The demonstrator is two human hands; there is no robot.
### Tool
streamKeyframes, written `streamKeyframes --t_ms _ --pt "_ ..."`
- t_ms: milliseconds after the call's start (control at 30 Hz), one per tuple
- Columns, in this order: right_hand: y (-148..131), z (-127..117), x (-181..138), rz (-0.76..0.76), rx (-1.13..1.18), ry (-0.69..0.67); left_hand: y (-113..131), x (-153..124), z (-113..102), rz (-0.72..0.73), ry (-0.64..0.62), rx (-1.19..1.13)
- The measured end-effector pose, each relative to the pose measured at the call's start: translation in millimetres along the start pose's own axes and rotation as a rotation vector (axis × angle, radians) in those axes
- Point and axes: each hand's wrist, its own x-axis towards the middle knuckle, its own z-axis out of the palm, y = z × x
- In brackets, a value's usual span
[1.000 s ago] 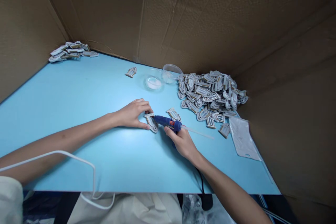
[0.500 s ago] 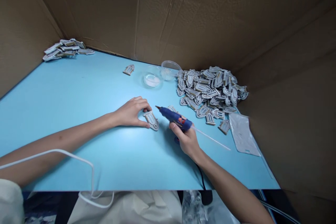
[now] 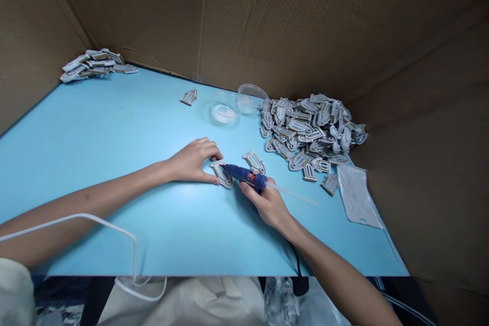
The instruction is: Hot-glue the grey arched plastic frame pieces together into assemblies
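My left hand (image 3: 196,159) rests on the blue table and grips a small white-and-gold arched window-shaped piece (image 3: 222,175) between thumb and fingers. In my right hand (image 3: 267,202) is a blue hot glue gun (image 3: 246,175), with a clear glue stick (image 3: 294,194) poking out of its back. The gun's nozzle is at the upper part of the held piece; I cannot tell whether it touches. Another arched piece (image 3: 254,162) lies just behind the gun, and a single one (image 3: 189,97) sits farther back.
A large heap of arched pieces (image 3: 305,127) lies at the back right, a smaller pile (image 3: 97,65) at the back left. Clear round dishes (image 3: 223,113) with white contents stand between. A plastic bag (image 3: 357,196) lies right. Cardboard walls (image 3: 237,20) enclose the table; a white cable (image 3: 133,249) hangs in front.
My right hand has brought the glue gun left and down, so its nozzle is now over the held piece. The arched piece behind the gun shows more fully. My left hand keeps its grip.
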Motion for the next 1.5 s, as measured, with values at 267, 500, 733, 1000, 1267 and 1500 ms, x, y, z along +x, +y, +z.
streamKeyframes --t_ms 267,500,733,1000,1267,1500 --pt "3.1 1.9 0.5 -0.015 -0.030 -0.005 2.4 0.1 -1.7 -0.004 -0.008 -0.003" --pt "3.4 2.4 -0.3 0.006 -0.055 -0.002 1.3 -0.2 -0.7 0.001 -0.006 -0.001" --pt "1.5 1.3 -0.1 0.000 -0.059 -0.009 1.1 0.2 -0.7 -0.003 -0.010 0.007" --pt "1.1 1.6 -0.7 -0.002 -0.065 -0.011 0.4 -0.2 0.4 0.002 -0.005 0.007" --pt "3.7 6.4 -1.8 0.007 0.006 0.018 1.6 0.3 -0.5 -0.002 -0.003 0.003" --pt "-2.7 34.5 2.8 -0.055 0.553 0.720 4.0 0.7 -0.3 -0.053 0.006 0.017"
